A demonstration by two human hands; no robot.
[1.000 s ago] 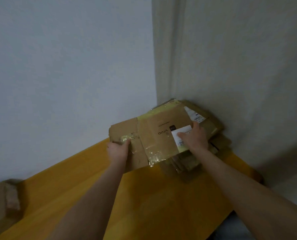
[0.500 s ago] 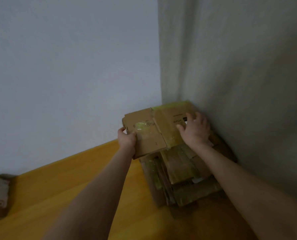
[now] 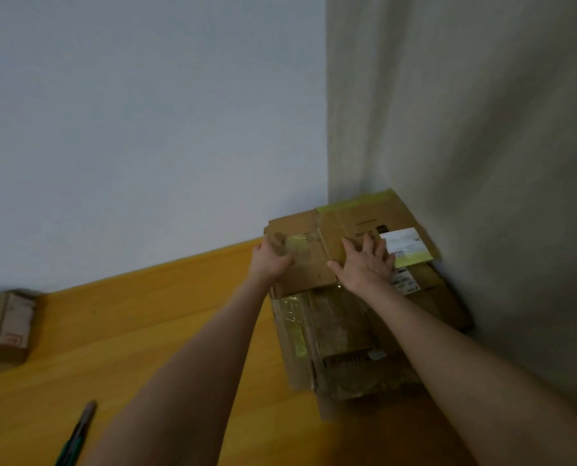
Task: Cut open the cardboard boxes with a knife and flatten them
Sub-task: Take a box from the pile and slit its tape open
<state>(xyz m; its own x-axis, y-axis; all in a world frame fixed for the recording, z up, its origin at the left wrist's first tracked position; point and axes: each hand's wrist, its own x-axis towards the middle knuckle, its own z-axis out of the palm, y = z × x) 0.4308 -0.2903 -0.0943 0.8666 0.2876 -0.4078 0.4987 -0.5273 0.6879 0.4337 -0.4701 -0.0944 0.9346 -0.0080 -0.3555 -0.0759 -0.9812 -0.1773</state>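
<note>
Atop cardboard stack (image 3: 334, 334), two hands (image 3: 271, 262) (image 3: 364, 268) (one knife (image 3: 78, 433)).

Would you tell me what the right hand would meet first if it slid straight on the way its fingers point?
The right hand lies flat on the top flattened box; going on, it would likely cross that panel, left of the white label, then meet the beige wall behind. Depth is unclear.

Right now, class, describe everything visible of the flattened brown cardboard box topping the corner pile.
The flattened brown cardboard box lies creased, printed side up, atop a pile of flattened cardboard in the wall corner. It carries a white shipping label, clear tape and a yellowish strip along its far edge. The left hand grips its left edge; the right hand presses it, fingers spread.
</note>
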